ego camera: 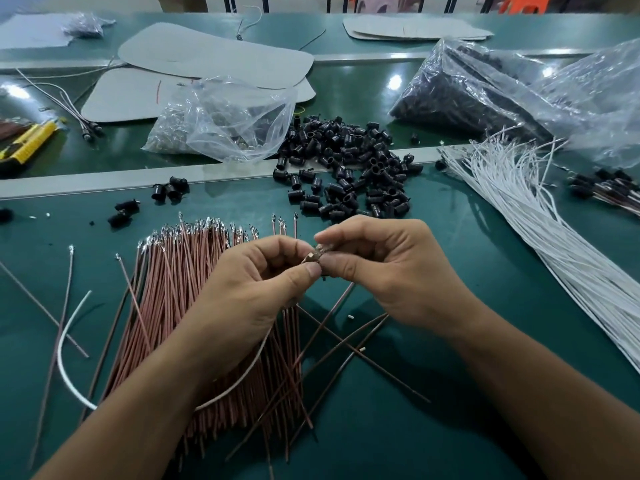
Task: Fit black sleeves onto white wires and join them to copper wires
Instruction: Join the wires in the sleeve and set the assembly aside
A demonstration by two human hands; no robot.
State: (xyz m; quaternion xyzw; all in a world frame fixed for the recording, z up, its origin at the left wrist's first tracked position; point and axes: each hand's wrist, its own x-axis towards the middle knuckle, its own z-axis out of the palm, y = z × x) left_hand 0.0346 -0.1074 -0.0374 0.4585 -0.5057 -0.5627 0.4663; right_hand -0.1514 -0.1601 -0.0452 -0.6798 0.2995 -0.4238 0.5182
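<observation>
My left hand (256, 282) and my right hand (384, 268) meet above the green table, fingertips pinching a small metal terminal and a black sleeve (317, 258) between them. A white wire (65, 362) loops from under my left hand to the left. A copper wire (332, 310) hangs down from the pinch. Below my left hand lies a thick bundle of copper wires (194, 306). The pile of black sleeves (349, 168) sits behind my hands. A sheaf of white wires (540, 230) runs along the right.
A clear bag of small metal parts (221, 123) lies behind the copper bundle. Two large plastic bags of black parts (502, 88) are at the back right. Grey cardboard sheets (207, 53) lie behind. A yellow tool (31, 140) is at the left edge. Finished pieces (606, 188) lie far right.
</observation>
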